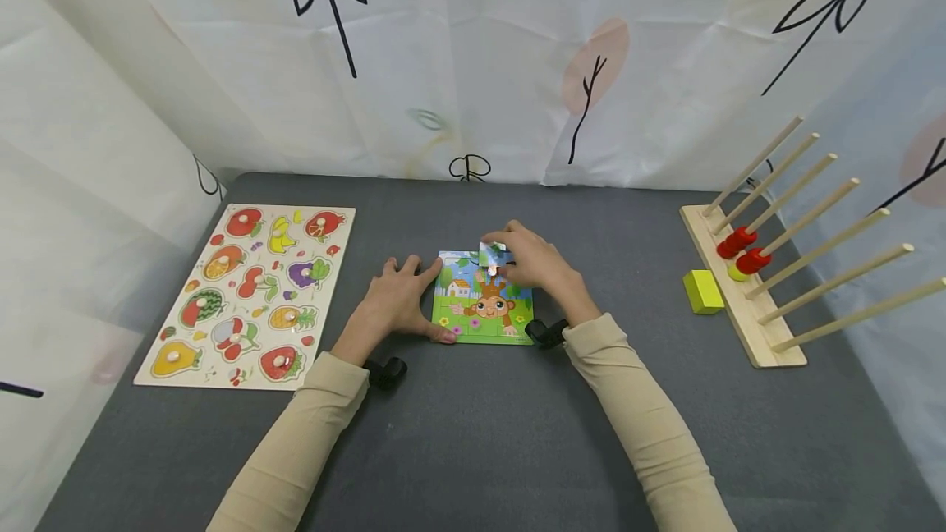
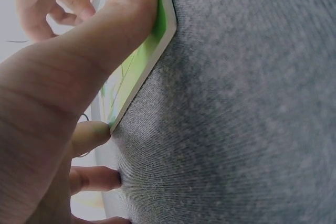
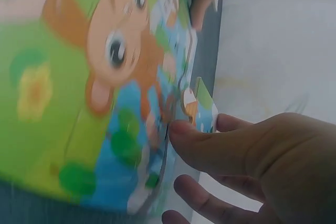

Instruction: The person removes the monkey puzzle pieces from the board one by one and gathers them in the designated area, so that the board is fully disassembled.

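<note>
A square jigsaw puzzle (image 1: 473, 330) with a cartoon monkey lies flat on the dark table. My left hand (image 1: 397, 300) is spread along its left side, the thumb on the lower left corner and the index finger at the upper left. In the left wrist view, the remaining fingertips (image 2: 102, 178) rest on the grey cloth beside the puzzle. Between thumb and fingers, my right hand (image 1: 538, 259) pinches a puzzle piece (image 1: 493, 254) over the top edge. The right wrist view shows this piece (image 3: 203, 103) tilted up from the puzzle, its far part hidden by the fingers.
To the left lies a fruit knob-puzzle board (image 1: 251, 314). On the right stands a wooden peg rack (image 1: 764, 327) with long slanted pegs and a few red and yellow beads. A yellow block (image 1: 703, 292) sits by the rack's left side. Behind the table hangs a patterned white curtain (image 1: 502, 64).
</note>
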The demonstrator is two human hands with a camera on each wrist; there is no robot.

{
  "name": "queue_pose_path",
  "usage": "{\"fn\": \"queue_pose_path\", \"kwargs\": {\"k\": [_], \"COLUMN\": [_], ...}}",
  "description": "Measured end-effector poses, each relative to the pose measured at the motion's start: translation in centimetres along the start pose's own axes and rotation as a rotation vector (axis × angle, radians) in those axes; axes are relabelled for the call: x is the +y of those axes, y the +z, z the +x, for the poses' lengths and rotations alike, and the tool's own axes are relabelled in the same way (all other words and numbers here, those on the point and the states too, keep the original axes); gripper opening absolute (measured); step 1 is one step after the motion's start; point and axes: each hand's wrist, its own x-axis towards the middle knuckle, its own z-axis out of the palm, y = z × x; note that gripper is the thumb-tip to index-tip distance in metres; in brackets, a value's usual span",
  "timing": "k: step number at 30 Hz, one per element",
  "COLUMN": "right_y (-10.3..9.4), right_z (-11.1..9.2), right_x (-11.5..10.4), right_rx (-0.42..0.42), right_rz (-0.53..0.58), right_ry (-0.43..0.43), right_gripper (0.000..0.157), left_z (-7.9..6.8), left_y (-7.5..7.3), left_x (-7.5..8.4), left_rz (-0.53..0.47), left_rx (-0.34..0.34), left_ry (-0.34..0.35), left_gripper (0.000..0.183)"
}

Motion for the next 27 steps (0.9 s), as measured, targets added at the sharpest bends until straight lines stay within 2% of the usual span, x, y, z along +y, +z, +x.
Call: {"fn": "queue_pose_path", "kwargs": {"k": [12,27], "right_y": [-0.7,-1.1], "right_z": [-0.9,-1.2], "right_x": [2.9,4.7], "right_rx": [-0.056,-0.100], "right_rz": [0.018,0.017], "right_ry": [0.031,0.022], "right_gripper": [0.054,0.052], "left_z": [-0.1,-0.2], "left_y": [0.0,-0.1], "left_x": [0.0,0.0], "left_rz": [0.003,-0.004], "left_rx": [0.011,0.011], "left_ry": [0.003,0.007], "left_gripper": [0.127,0.127]}}
